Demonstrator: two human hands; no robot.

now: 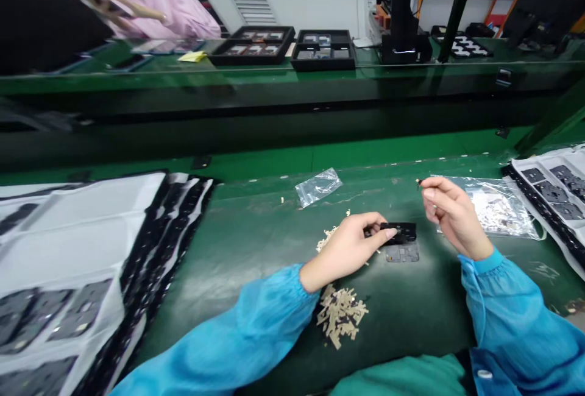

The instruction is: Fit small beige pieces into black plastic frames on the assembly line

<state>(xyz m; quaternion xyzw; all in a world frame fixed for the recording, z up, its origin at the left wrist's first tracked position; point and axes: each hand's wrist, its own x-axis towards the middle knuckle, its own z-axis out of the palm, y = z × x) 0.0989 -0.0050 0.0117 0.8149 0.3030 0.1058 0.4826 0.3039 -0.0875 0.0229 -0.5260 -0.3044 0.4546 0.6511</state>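
Note:
My left hand (350,243) grips a thin black rectangular part (403,231) between thumb and fingers, just above the green bench. Right below it on the bench lies a flat grey plate (403,254) with small cutouts. Raised to the right, my right hand (452,207) pinches a tiny dark piece (418,183) at its fingertips; its exact kind is too small to make out. Near my left wrist is a heap of small beige strips (340,315). More beige bits (325,240) lie partly hidden behind my left hand.
Stacked trays (137,243) with white liners and dark parts fill the left side; another tray (555,192) stands at right. A clear bag of small pieces (500,207) lies beside my right hand, a small clear bag (319,187) farther back. Beyond a raised ledge are black boxes (323,64) and a person in pink (169,0).

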